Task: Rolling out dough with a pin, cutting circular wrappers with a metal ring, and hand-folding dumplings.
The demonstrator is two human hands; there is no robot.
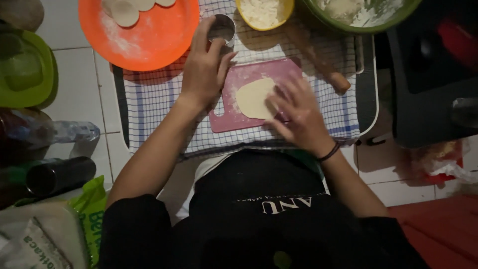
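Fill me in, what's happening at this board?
A person sits over a pink cutting board on a checked cloth. The right hand presses on a flat piece of dough on the board. The left hand holds a round metal cutter just past the board's far edge. Cut dough rounds lie on an orange plate. A rolling pin rests beside the board, with a yellow bowl of flour beyond.
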